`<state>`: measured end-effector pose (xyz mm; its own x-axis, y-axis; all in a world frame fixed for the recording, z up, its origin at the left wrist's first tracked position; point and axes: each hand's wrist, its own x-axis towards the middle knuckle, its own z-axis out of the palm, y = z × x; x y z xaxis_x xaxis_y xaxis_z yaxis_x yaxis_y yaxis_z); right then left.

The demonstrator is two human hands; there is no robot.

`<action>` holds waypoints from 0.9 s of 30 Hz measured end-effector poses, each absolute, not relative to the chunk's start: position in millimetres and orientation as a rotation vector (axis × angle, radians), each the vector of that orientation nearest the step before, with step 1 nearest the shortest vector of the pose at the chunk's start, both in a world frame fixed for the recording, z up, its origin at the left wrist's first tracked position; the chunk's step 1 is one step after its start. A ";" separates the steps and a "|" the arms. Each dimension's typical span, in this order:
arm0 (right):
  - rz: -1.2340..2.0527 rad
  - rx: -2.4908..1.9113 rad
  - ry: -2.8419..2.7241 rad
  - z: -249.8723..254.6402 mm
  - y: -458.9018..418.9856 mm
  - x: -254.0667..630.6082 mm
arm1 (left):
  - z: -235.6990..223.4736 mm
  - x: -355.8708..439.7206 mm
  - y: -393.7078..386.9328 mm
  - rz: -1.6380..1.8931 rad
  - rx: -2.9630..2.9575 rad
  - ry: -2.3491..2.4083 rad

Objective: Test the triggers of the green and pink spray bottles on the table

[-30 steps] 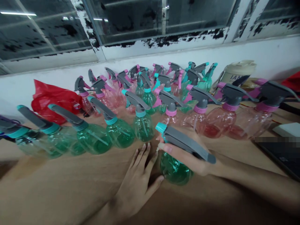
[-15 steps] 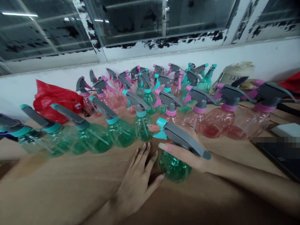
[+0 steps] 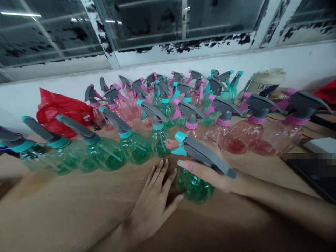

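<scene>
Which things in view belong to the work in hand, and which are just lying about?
In the work:
- green spray bottle, right hand around its neck
- left hand, flat on the table
- likely the other green bottles and pink bottles

Apparently just lying about:
- red bag
- cream tub
- white box
- dark flat thing

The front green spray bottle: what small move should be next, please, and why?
I would probably slide the left hand against the body of the green spray bottle to steady it. The right hand seems to hold it only around the neck, below the grey spray head, while the left hand lies spread on the table, its thumb close beside the bottle.
</scene>
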<state>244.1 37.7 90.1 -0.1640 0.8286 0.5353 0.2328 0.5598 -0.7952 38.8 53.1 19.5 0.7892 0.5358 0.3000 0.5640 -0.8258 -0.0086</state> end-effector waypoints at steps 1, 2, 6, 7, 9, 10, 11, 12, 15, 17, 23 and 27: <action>0.674 -0.893 -1.709 90.0 38.3 244.3 | 19.8 38.9 53.0 -0.433 -2.882 -0.893; 0.678 -0.899 -1.724 90.2 38.9 244.3 | 20.1 39.1 53.0 -0.429 -2.884 -0.897; 0.681 -0.894 -1.756 92.5 40.4 244.6 | 20.2 39.4 53.7 -0.404 -2.906 -0.904; 0.657 -0.884 -1.769 93.3 40.4 244.9 | 19.9 39.2 54.0 -0.403 -2.912 -0.904; 0.601 -0.879 -1.803 94.8 40.3 246.0 | 18.9 38.9 54.6 -0.410 -2.912 -0.906; 0.586 -0.898 -1.820 95.3 40.2 246.6 | 18.5 38.7 54.8 -0.419 -2.908 -0.906; 0.586 -0.920 -1.835 95.7 40.1 247.2 | 18.3 38.5 54.9 -0.429 -2.902 -0.905; 0.596 -0.932 -1.840 95.9 40.1 247.6 | 18.2 38.5 54.9 -0.439 -2.898 -0.903; 0.675 -0.897 -1.809 95.5 40.2 247.0 | 19.3 38.7 54.6 -0.439 -2.894 -0.890; 0.687 -0.850 -1.747 94.7 40.0 245.5 | 20.6 39.2 54.4 -0.420 -2.885 -0.875; 0.656 -0.902 -1.697 94.0 37.1 243.5 | 24.5 39.5 53.6 -0.391 -2.865 -0.871; 0.672 -0.928 -1.708 95.2 36.1 244.3 | 24.3 39.1 53.6 -0.402 -2.896 -0.882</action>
<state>244.3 36.1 95.2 -0.1678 0.8386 0.5183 0.2609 0.5448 -0.7970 39.1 53.6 24.3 0.7988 0.5353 0.2745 0.5583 -0.8296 -0.0068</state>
